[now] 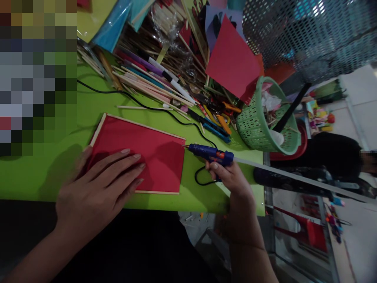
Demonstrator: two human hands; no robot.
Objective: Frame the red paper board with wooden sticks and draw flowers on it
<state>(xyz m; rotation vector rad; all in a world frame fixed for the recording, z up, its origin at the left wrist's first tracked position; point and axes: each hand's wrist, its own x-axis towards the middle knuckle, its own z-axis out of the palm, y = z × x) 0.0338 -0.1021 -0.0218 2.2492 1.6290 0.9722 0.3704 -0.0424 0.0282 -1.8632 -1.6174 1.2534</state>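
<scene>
A red rectangular sheet [161,165] lies on the green table, with thin wooden sticks [144,126] along its far, left and near edges. The right edge shows no stick. Across the sheet's left part rests my left hand [103,184], palm down and fingers stretched out. My right hand [226,173] is wrapped round the handle of a blue hot glue gun [210,151]. The gun's nozzle points left and is at the sheet's far right corner. A long pale glue stick [282,173] sticks out of the gun's back.
Behind the sheet, the green table [97,100] bears a black cord [141,104], pens, wooden sticks, blue-handled scissors [215,129] and a red paper [229,59]. A green basket [250,118] holding scraps stands at the right. A person in dark clothes [330,153] is farther right.
</scene>
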